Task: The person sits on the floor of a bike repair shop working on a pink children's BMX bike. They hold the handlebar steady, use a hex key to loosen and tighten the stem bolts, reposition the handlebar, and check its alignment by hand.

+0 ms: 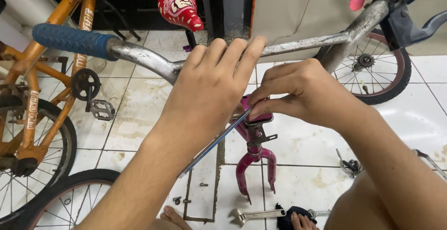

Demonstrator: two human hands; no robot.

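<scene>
My left hand [209, 86] lies over the middle of a worn silver handlebar [139, 55], fingers stretched flat across the stem. My right hand [298, 93] pinches the upper end of a thin blue-grey tool [214, 144] at the top of the pink bicycle frame's head tube [255, 118]. The tool slants down to the left under my left wrist. Below the head tube the pink fork [253, 169] hangs with no wheel in it. A blue grip [70, 39] covers the handlebar's left end.
An orange bicycle [42, 100] stands at the left. A red saddle [179, 6] sits behind the handlebar. A small wheel [382, 72] stands at right. On the tiled floor lie an adjustable wrench [253, 214], a dark cloth [291, 213], small bolts [177, 200] and a loose wheel [65, 202].
</scene>
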